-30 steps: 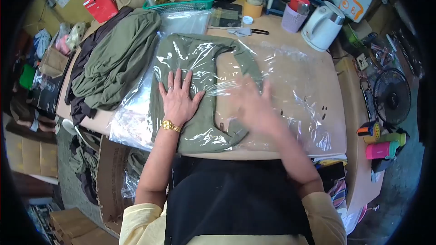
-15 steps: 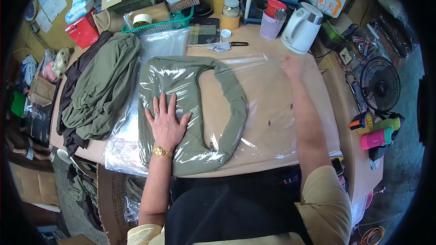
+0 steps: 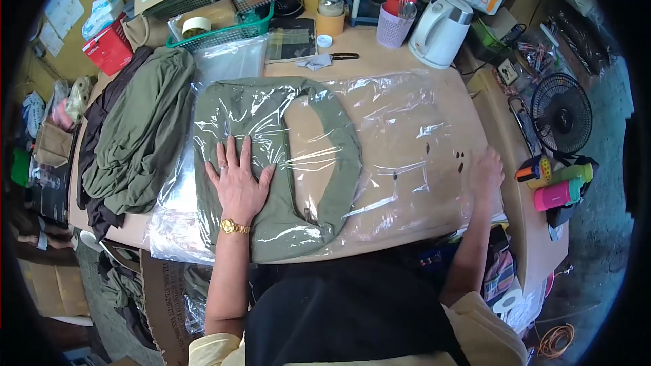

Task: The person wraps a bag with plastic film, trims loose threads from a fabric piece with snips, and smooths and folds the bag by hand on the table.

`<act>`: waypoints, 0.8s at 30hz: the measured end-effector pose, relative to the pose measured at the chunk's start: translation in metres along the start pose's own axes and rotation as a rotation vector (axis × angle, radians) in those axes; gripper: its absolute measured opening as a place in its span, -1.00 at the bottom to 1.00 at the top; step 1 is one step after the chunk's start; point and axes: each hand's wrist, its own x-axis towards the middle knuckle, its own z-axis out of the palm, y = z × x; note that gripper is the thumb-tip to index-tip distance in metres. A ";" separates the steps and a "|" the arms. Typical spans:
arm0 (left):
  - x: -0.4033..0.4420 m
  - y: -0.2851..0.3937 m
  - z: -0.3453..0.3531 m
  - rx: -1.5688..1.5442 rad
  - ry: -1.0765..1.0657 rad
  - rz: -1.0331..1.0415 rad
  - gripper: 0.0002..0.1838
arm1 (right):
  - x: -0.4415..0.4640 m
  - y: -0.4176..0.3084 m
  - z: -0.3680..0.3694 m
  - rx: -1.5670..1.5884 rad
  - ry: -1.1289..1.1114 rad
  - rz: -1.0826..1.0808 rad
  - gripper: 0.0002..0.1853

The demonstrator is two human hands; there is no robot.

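A folded olive-green garment (image 3: 237,108) with a long curved strap-like part (image 3: 347,156) lies inside a clear plastic bag (image 3: 400,210) on the table. My left hand (image 3: 241,186), with a gold watch on the wrist, presses flat on the bagged garment, fingers spread. At the table's right side, my right hand (image 3: 487,171) has its fingers curled at the bag's right end, seemingly gripping the plastic. The bag's right part is wrinkled and holds no cloth.
Piled olive cloth (image 3: 146,122) lies on the left. Behind stand a green basket (image 3: 224,35), a jar (image 3: 331,3), a lilac cup (image 3: 395,29) and a white kettle (image 3: 439,30). Scissors or a similar black-handled tool (image 3: 344,56) lie there. A fan (image 3: 561,114) stands right.
My right hand has come from the bag's far right corner down and rightward along its right end. The plastic there has become more wrinkled. My left hand stays on the garment.
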 end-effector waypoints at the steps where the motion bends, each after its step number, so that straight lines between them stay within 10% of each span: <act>1: -0.001 0.000 0.001 -0.006 0.006 -0.004 -0.15 | 0.011 -0.009 -0.017 0.153 -0.093 0.106 -0.34; 8: -0.001 -0.003 -0.006 -0.011 -0.016 -0.025 -0.15 | 0.034 -0.093 0.071 0.012 0.129 -0.348 -0.57; 11: -0.002 -0.008 -0.005 -0.093 0.018 -0.019 -0.19 | 0.108 -0.081 0.092 0.364 -0.380 -0.476 -0.67; 16: -0.006 -0.025 -0.046 -0.316 0.095 -0.132 -0.33 | 0.079 -0.193 -0.165 1.838 -0.600 -0.364 -0.66; 17: -0.009 -0.026 -0.059 -0.359 0.043 -0.176 -0.34 | 0.101 -0.218 -0.183 1.683 -0.437 -0.543 -0.65; 18: -0.010 -0.028 -0.053 -0.357 0.046 -0.173 -0.34 | 0.180 -0.221 -0.214 1.212 -1.061 -1.036 -0.61; 19: -0.013 -0.031 -0.040 -0.597 0.096 -0.136 -0.33 | 0.135 -0.278 -0.208 1.119 -0.108 -0.830 -0.65; 24: -0.031 -0.011 -0.003 -1.040 0.176 -0.078 -0.33 | 0.052 -0.373 -0.305 1.185 0.018 -1.195 -0.66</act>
